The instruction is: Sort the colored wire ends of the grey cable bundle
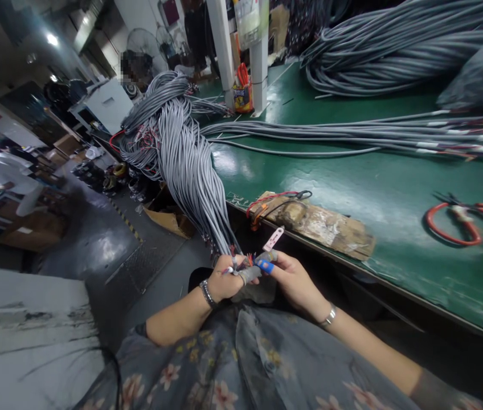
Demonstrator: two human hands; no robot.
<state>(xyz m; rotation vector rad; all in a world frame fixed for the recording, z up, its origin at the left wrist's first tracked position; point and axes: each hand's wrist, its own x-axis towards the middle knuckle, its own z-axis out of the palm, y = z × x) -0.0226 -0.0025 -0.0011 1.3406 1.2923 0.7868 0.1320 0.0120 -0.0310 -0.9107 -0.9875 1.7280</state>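
Note:
My left hand (pixel 225 278) is closed around a grey cable end in front of my lap, with tape on some fingers. Thin red and white wires (pixel 250 259) fan out of that cable between my two hands. From the right, my right hand (pixel 295 279) pinches at these wires, blue tape around one fingertip; its exact contact is hidden. A small pale tag with pink marks (pixel 273 239) sticks up just above the right fingers. Beyond my hands, a thick bundle of grey cables (pixel 190 154) hangs over the bench edge, its lower ends reaching my left hand.
On the green bench (pixel 331 176) lie a worn wooden block (pixel 322 225) with red and black leads, red-handled pliers (pixel 455 225), and a row of grey cables (pixel 310 134). Coiled cables (pixel 387 51) sit at the back. An open carton (pixel 167 216) stands below, left.

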